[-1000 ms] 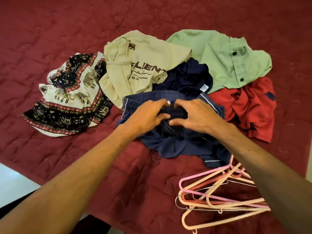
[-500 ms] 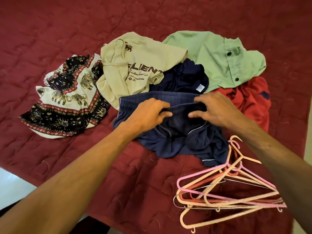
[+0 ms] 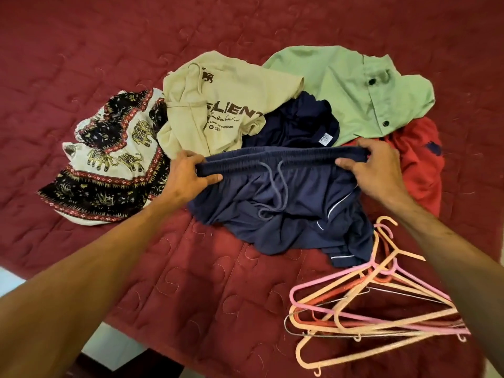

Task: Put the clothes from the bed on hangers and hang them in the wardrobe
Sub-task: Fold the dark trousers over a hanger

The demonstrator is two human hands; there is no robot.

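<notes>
1. Shorts of navy-blue fabric (image 3: 286, 214), with a ribbed elastic waistband, a grey-blue drawstring and thin white piping, lie at the near middle of the bed; the waistband is raised and drawn out flat, while the legs lie crumpled on the cover below it
2. The left hand (image 3: 188, 175) grips the left end of the waistband, fingers curled over its far edge and thumb on the near side; the right hand (image 3: 377, 170) grips the right end likewise; the two hands are well apart, with the whole waistband between them
3. Just behind the waistband lies a dark navy garment (image 3: 294, 124) with a small white size label
4. A beige cotton T-shirt with dark brown lettering (image 3: 226, 102) lies crumpled to the far left of the shorts; a light green shirt with dark buttons (image 3: 351, 85) lies to the far right; a red garment with a small dark blue emblem (image 3: 420, 170) lies under the green shirt's near edge, just beyond the right hand
5. A cream, black and red cloth printed with gold elephants (image 3: 109, 165) lies at the left, touching the beige T-shirt
6. A loose heap of pink and peach plastic hangers (image 3: 381, 312), one thin wire hanger among them, lies at the near right, just beside the shorts' hem
7. All of this rests on a maroon quilted bedspread (image 3: 212, 282); a strip of pale floor (image 3: 11, 279) shows at the lower left
</notes>
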